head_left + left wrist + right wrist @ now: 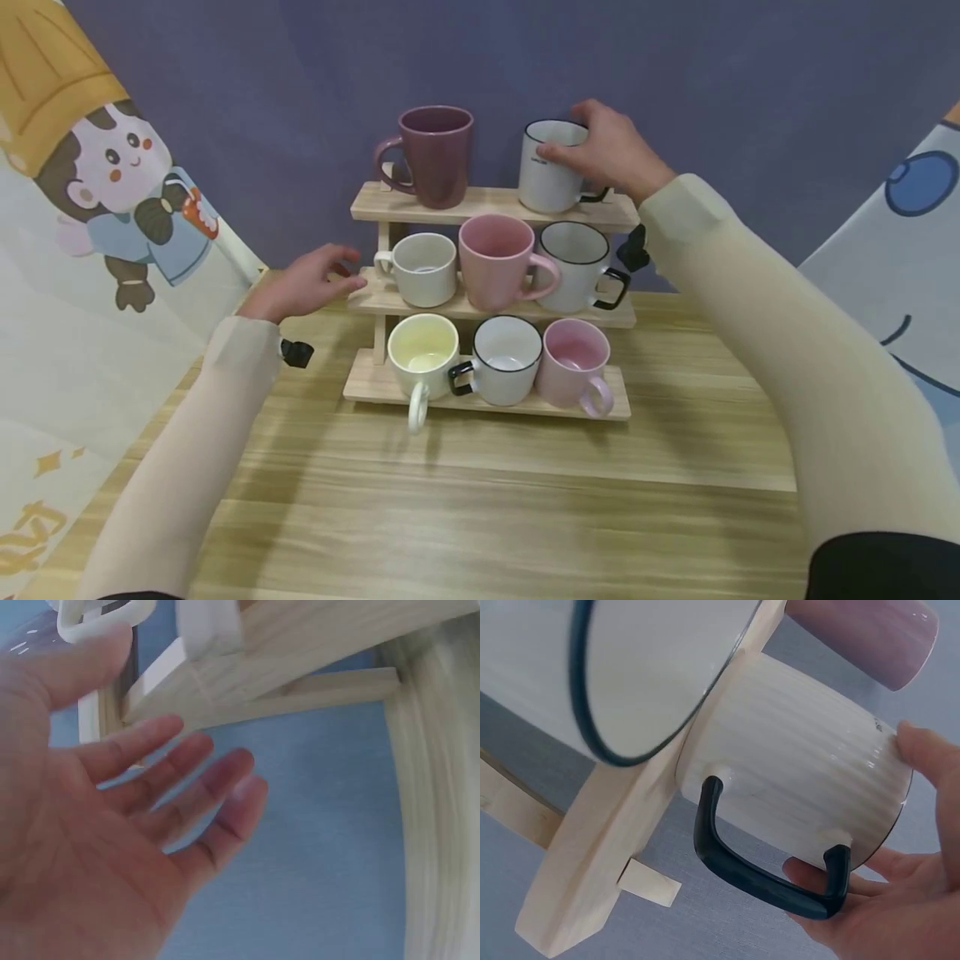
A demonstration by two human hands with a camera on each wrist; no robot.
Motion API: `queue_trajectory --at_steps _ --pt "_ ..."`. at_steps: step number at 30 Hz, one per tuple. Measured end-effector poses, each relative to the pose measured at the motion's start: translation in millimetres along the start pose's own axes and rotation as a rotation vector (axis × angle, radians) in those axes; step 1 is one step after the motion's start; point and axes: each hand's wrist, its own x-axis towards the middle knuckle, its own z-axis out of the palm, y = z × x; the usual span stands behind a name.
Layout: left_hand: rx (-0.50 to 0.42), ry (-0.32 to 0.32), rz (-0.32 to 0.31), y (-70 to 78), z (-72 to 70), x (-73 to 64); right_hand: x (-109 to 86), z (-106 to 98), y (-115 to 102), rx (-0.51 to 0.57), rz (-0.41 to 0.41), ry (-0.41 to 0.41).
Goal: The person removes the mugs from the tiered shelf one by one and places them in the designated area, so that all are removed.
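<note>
On the top tier of a wooden rack (pixel 487 202), my right hand (pixel 611 150) grips a white mug (pixel 546 179) with a black rim and black handle. The right wrist view shows the thumb on one side of this mug (pixel 795 750) near its rim and the fingers behind it, by the handle (pixel 757 881). The mug's base sits at the shelf board. My left hand (pixel 311 279) is beside the left end of the middle tier, near a small white cup (pixel 425 283). In the left wrist view, its fingers (pixel 232 810) are loosely spread with nothing in them.
A dark purple mug (pixel 438 158) stands top left. A pink mug (pixel 495 267) and another black-rimmed mug (pixel 570 271) share the middle tier. Below are a yellow-lined cup (pixel 423 354), a black-rimmed mug (pixel 506 367) and a pink cup (pixel 573 367). A blue-grey curtain (pixel 300 108) hangs close behind.
</note>
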Motion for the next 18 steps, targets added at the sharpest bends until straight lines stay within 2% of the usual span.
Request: queue_trajectory --at_steps 9,18 --pt "-0.056 -0.012 0.113 -3.4 12.1 -5.2 2.3 -4 3 -0.018 -0.006 -0.031" --pt "-0.061 -0.012 0.099 -4.4 13.9 -8.3 3.3 -3 0 -0.042 -0.017 -0.039"
